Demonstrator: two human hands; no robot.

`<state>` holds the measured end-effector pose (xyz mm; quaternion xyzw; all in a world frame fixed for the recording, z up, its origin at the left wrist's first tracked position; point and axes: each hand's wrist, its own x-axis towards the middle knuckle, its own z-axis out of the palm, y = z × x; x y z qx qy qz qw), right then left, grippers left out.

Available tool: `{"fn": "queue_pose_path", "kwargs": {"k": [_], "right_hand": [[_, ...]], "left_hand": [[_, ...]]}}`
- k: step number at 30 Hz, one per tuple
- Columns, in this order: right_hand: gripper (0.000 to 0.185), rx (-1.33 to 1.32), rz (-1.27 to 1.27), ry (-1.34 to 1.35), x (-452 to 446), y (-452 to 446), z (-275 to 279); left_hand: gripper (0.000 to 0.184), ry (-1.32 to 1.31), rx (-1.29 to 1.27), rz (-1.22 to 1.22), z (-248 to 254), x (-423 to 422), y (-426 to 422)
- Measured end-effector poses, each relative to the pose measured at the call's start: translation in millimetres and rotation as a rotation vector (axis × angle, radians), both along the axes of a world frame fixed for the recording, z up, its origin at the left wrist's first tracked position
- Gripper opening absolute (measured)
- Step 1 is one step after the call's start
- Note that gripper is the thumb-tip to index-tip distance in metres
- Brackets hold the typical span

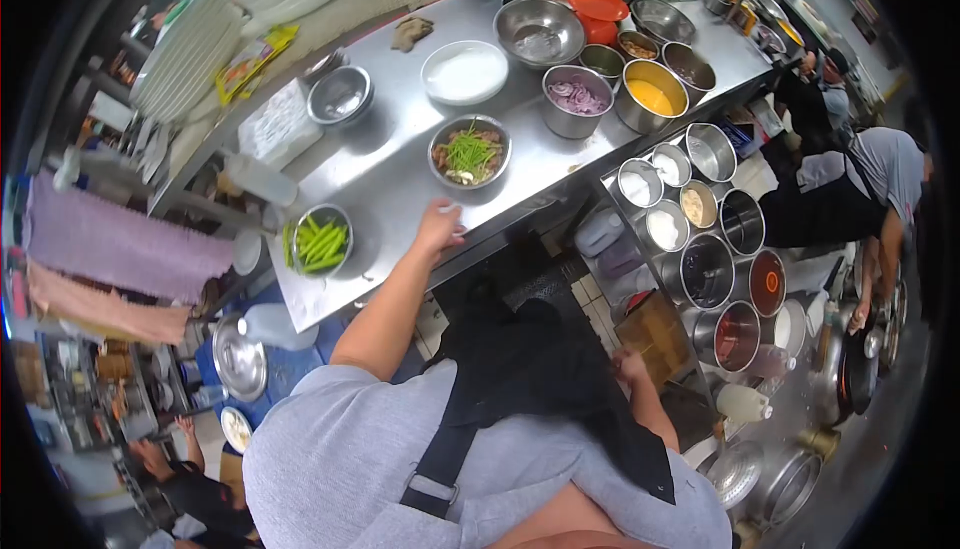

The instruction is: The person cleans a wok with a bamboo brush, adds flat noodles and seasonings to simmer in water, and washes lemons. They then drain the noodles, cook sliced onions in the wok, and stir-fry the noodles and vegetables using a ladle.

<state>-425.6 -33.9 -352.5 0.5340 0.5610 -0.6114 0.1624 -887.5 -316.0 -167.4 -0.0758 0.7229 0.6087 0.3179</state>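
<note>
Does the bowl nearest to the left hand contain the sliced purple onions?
No, the metal bowl holds chopped greens over brownish pieces, and the sliced purple onions are in a separate pot.

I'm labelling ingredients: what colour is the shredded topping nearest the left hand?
The shredded topping is green, best seen in the head view.

I have a stainless-steel counter [393,164] across my feed. Near its left end I see a steel bowl of green vegetable sticks [350,237]; around the middle, a steel bowl of meat and chopped greens [507,157], with a white dish [463,73] just behind it. Farther right I make out a pot of red onion [576,127], a pot of yellow liquid [643,120] and a large mixing bowl [538,33].
</note>
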Motion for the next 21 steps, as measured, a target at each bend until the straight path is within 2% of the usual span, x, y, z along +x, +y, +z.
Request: {"fn": "queue_pose_path", "kwargs": {"k": [2,4,8,13,14,15,16,17,18,20,21], "right_hand": [[0.010,-0.027,-0.015,0.011,-13.5,25.4,3.0],[0.013,-0.024,-0.002,0.133,-19.1,44.3,0.1],[0.010,-0.038,0.038,0.126,-9.6,50.5,-7.7],[0.015,-0.050,0.058,0.030,9.3,14.1,-0.6],[0.017,-0.255,0.021,0.163,34.0,19.6,-75.0],[0.018,-0.110,0.099,0.026,32.5,2.4,-39.1],[0.018,-0.244,0.048,0.089,44.5,-2.5,-60.7],[0.018,-0.124,0.126,0.007,44.5,-15.6,-47.5],[0.018,-0.117,0.158,0.001,43.3,-20.0,-37.2],[0.018,-0.041,0.500,0.100,46.4,-22.4,-19.0],[0.018,-0.045,0.542,0.086,47.4,-18.2,-20.5]], "left_hand": [[0.040,-0.021,0.010,-0.069,0.8,41.9,-5.4],[0.037,-0.066,-0.015,-0.251,-4.1,72.9,-9.9],[0.034,-0.134,-0.025,-0.220,6.3,97.7,-19.8],[0.033,-0.094,-0.040,-0.198,18.2,95.5,-23.2],[0.034,-0.068,-0.058,-0.215,19.7,96.7,-23.6],[0.034,-0.042,-0.074,-0.228,18.9,97.4,-25.8],[0.034,-0.034,-0.063,-0.209,15.2,99.0,-30.4],[0.035,0.009,-0.130,-0.262,5.7,103.5,-38.7],[0.035,0.041,-0.201,-0.308,-7.5,111.5,-50.2],[0.035,0.051,-0.234,-0.272,-46.3,133.6,-83.5],[0.032,0.095,-0.292,-0.297,-71.0,147.9,-108.3]]}}
